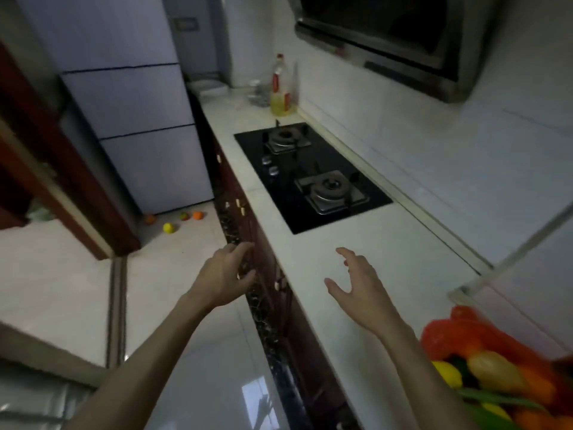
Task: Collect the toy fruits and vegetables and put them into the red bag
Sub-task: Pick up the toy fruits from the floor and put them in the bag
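The red bag (446, 332) lies on the white counter at the lower right, holding several toy fruits, among them a yellow lemon (448, 373) and a yellowish mango (493, 372). Far off on the floor by the fridge lie a yellow toy fruit (168, 227), an orange one (197, 215), a green-and-red one (184, 216) and another orange one (150, 219). My left hand (224, 276) hovers open over the floor beside the cabinet front. Over the counter, my right hand (356, 287) is open, fingers spread, holding nothing.
A black two-burner gas hob (279, 172) is set into the counter (310, 252) ahead. An oil bottle (280, 88) stands at the counter's far end. A range hood (403, 41) hangs above. The pale fridge (139, 119) and a dark wooden door frame (77, 187) border the tiled floor.
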Demonstrator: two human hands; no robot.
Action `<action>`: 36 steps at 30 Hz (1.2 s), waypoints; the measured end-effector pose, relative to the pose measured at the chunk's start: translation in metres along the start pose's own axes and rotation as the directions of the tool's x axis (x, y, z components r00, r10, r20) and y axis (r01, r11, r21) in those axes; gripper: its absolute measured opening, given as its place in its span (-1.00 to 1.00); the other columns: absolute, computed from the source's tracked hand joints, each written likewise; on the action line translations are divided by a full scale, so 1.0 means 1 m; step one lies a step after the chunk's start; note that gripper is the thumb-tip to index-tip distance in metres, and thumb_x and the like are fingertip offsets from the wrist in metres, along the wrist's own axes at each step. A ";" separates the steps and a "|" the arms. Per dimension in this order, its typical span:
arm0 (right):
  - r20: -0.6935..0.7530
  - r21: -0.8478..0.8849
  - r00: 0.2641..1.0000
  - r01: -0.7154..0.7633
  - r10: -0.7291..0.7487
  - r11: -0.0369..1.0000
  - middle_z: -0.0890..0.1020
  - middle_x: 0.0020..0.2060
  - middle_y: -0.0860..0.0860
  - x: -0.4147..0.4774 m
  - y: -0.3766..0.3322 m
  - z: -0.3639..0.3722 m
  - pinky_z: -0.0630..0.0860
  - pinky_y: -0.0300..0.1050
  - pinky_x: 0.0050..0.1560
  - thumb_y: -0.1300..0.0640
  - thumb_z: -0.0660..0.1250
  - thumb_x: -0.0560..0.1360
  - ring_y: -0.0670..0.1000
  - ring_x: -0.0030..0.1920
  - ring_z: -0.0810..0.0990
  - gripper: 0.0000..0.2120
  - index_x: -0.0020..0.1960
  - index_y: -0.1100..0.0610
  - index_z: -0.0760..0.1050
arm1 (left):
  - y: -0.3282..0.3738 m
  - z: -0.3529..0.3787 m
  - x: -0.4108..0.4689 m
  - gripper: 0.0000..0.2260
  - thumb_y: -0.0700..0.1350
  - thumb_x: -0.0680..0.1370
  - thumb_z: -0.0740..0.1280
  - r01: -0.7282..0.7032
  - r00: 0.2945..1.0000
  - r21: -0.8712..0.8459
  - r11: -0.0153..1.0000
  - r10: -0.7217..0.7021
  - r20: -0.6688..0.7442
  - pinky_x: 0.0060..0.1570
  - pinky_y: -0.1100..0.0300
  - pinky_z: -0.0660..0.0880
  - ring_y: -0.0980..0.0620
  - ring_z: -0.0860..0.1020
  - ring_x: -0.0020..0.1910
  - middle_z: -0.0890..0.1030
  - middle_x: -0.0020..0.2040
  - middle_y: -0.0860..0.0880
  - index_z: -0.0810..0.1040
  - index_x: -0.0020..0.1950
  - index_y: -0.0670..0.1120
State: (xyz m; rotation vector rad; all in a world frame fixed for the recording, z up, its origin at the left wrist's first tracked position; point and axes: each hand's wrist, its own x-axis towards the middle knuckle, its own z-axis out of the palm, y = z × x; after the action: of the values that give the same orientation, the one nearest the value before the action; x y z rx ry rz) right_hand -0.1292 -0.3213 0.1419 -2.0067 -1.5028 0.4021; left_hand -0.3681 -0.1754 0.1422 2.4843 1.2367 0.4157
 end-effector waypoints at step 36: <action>0.439 -0.049 0.867 0.284 -0.235 0.958 0.38 0.25 0.07 0.382 -0.255 0.334 0.43 0.08 0.18 -0.11 0.28 0.51 0.13 0.28 0.37 -0.39 0.47 -0.04 0.13 | -0.446 -0.120 0.097 -0.49 0.10 0.48 0.28 0.501 0.865 0.040 0.865 -0.499 -0.043 0.09 0.05 0.50 -0.09 0.50 0.15 0.50 0.24 -0.08 0.27 0.39 0.03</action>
State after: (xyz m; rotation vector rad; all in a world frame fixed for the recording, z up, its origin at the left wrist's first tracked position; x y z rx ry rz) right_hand -0.3916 0.1786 0.0810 -1.8355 -2.0807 0.6939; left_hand -0.6766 0.1757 0.0745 2.0797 1.8515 0.2854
